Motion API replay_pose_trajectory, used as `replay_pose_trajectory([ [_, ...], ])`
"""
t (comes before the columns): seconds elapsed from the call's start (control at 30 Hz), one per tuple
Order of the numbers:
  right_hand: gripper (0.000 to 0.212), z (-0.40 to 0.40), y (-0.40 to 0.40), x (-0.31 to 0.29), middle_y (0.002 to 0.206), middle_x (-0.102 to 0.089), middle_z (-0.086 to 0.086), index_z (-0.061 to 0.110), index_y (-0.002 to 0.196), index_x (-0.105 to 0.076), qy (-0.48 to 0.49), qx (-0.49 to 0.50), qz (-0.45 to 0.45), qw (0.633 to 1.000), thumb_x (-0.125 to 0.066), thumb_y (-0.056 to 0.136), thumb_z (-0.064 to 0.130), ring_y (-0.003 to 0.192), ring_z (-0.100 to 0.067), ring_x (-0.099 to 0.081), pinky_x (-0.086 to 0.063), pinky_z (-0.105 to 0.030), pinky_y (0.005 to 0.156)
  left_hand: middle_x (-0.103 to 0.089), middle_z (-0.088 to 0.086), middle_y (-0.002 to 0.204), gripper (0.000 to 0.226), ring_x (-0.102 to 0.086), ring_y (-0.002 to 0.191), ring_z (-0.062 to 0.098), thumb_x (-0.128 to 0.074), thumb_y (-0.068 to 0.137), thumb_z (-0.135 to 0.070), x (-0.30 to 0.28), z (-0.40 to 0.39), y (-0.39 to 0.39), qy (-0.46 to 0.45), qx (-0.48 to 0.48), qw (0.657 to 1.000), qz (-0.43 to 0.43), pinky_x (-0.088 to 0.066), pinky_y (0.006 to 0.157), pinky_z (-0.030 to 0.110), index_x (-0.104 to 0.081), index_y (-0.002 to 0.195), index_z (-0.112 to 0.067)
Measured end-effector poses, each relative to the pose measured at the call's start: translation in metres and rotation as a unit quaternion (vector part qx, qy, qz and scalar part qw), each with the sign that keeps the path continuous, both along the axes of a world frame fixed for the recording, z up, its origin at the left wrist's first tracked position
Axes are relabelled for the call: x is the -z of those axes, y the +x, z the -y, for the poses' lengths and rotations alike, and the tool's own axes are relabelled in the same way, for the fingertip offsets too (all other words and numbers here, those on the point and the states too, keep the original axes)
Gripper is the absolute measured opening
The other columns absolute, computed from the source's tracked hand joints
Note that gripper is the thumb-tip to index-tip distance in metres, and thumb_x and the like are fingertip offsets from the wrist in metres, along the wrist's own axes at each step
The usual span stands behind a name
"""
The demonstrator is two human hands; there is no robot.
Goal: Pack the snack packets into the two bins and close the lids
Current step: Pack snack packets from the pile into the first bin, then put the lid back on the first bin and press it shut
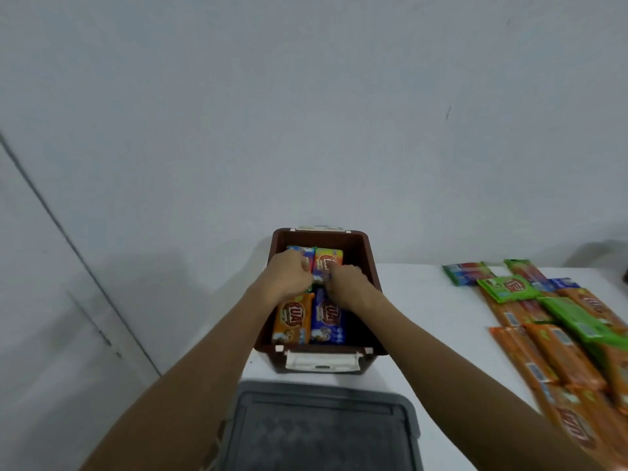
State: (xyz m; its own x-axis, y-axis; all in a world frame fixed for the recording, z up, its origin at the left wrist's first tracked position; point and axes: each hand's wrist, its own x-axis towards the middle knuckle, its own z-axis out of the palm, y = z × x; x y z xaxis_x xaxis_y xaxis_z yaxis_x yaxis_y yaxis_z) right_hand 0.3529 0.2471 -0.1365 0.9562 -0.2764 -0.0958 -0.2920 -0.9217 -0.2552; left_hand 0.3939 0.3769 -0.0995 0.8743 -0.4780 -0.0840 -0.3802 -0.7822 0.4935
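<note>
A brown bin (362, 246) with white latches stands open on the white table, holding several snack packets: an orange one (293, 317) and a blue one (328, 319) in front, another orange one (328, 261) at the back. Both my hands reach down into the bin. My left hand (289, 275) is curled over a packet with a green edge at the bin's middle left. My right hand (345, 283) presses its fingers onto the packets beside it. What each hand grips is partly hidden. A grey bin (323, 426) with its lid on sits nearest me.
Loose snack packets lie on the table at the right: several orange ones (557, 358), green ones (509, 287) and a blue-green one (469, 273). The table's left edge runs just left of the bins. A pale wall stands behind.
</note>
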Motion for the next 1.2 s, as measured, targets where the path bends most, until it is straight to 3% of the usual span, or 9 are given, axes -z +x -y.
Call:
replay_pose_trajectory([
  [0.17, 0.022, -0.023, -0.077, -0.005, 0.106, -0.058, -0.012, 0.007, 0.109, -0.055, 0.001, -0.049, 0.254, 0.966, -0.052, 0.094, 0.023, 0.093, -0.025, -0.053, -0.049, -0.036, 0.077, -0.071, 0.005, 0.1, 0.018, -0.065, 0.089, 0.017, -0.057, 0.089, -0.012, -0.003, -0.03, -0.072, -0.111, -0.062, 0.99, 0.067, -0.048, 0.077, 0.022, -0.071, 0.101, -0.01],
  [0.3, 0.017, -0.033, -0.152, 0.012, 0.089, -0.062, -0.003, 0.012, 0.091, -0.056, 0.05, -0.086, 0.321, 0.942, -0.06, 0.089, 0.028, 0.079, -0.017, -0.054, -0.049, -0.03, 0.064, -0.061, 0.0, 0.076, 0.009, -0.058, 0.07, 0.013, -0.059, 0.089, -0.017, 0.007, -0.052, -0.144, -0.177, -0.106, 0.971, 0.123, -0.041, 0.058, 0.013, -0.062, 0.093, -0.009],
  [0.4, 0.016, -0.024, -0.202, 0.042, 0.083, -0.063, -0.001, 0.015, 0.079, -0.05, 0.036, -0.118, 0.272, 0.954, -0.058, 0.085, 0.028, 0.072, -0.014, -0.05, -0.045, -0.027, 0.06, -0.052, -0.004, 0.067, 0.013, -0.049, 0.057, 0.008, -0.056, 0.089, -0.019, 0.032, -0.072, -0.216, -0.166, -0.156, 0.966, 0.126, -0.03, 0.048, 0.014, -0.047, 0.086, -0.011],
  [0.57, 0.055, -0.012, -0.234, 0.089, 0.142, -0.042, -0.013, 0.012, 0.142, -0.035, -0.059, -0.117, 0.023, 0.991, -0.043, 0.095, 0.039, 0.129, -0.032, -0.041, -0.035, -0.044, 0.107, -0.051, 0.001, 0.064, 0.044, -0.049, 0.057, 0.016, -0.041, 0.098, -0.042, 0.097, -0.112, -0.314, 0.02, -0.213, 0.974, -0.07, -0.039, 0.056, 0.026, -0.051, 0.067, -0.012],
  [0.7, 0.07, -0.025, -0.254, 0.084, 0.142, -0.039, -0.016, 0.016, 0.145, -0.028, -0.075, -0.099, -0.031, 0.992, -0.051, 0.089, 0.049, 0.129, -0.037, -0.04, -0.034, -0.048, 0.106, -0.052, 0.003, 0.059, 0.046, -0.05, 0.049, 0.016, -0.035, 0.1, -0.042, 0.127, -0.119, -0.349, -0.015, -0.275, 0.952, -0.131, -0.042, 0.05, 0.024, -0.051, 0.07, -0.01],
  [0.8, 0.081, -0.036, -0.269, 0.078, 0.144, -0.038, -0.015, 0.016, 0.144, -0.031, -0.067, -0.062, -0.08, 0.993, -0.055, 0.081, 0.06, 0.131, -0.036, -0.038, -0.035, -0.048, 0.105, -0.064, 0.012, 0.085, 0.037, -0.064, 0.063, 0.022, -0.042, 0.098, -0.036, 0.133, -0.112, -0.355, -0.205, -0.361, 0.877, -0.241, -0.051, 0.051, 0.028, -0.048, 0.114, -0.004],
  [0.9, 0.088, -0.038, -0.281, 0.074, 0.143, -0.03, -0.012, 0.018, 0.144, -0.03, -0.068, -0.05, -0.094, 0.992, -0.058, 0.076, 0.066, 0.132, -0.033, -0.032, -0.032, -0.047, 0.107, -0.066, 0.012, 0.098, 0.03, -0.066, 0.08, 0.026, -0.055, 0.095, -0.029, 0.135, -0.11, -0.356, -0.368, -0.39, 0.784, -0.311, -0.055, 0.059, 0.031, -0.056, 0.114, -0.005],
  [1.0, 0.097, -0.041, -0.285, 0.065, 0.142, -0.037, -0.01, 0.021, 0.145, -0.026, 0.01, -0.081, -0.104, 0.991, -0.072, 0.068, 0.058, 0.13, -0.032, -0.037, -0.035, -0.047, 0.106, -0.067, 0.014, 0.107, 0.031, -0.066, 0.092, 0.032, -0.061, 0.09, -0.022, 0.146, -0.123, -0.349, -0.456, -0.427, 0.728, -0.282, -0.061, 0.07, 0.044, -0.058, 0.117, -0.007],
  [1.2, 0.045, -0.065, -0.283, 0.03, 0.122, -0.061, -0.017, 0.003, 0.117, -0.057, 0.226, -0.062, 0.046, 0.971, -0.046, 0.094, 0.04, 0.1, -0.027, -0.057, -0.045, -0.032, 0.083, -0.056, 0.01, 0.104, 0.029, -0.056, 0.089, 0.027, -0.038, 0.099, -0.026, 0.082, -0.149, -0.359, -0.393, -0.452, 0.801, -0.022, -0.045, 0.073, 0.034, -0.048, 0.116, -0.005],
])
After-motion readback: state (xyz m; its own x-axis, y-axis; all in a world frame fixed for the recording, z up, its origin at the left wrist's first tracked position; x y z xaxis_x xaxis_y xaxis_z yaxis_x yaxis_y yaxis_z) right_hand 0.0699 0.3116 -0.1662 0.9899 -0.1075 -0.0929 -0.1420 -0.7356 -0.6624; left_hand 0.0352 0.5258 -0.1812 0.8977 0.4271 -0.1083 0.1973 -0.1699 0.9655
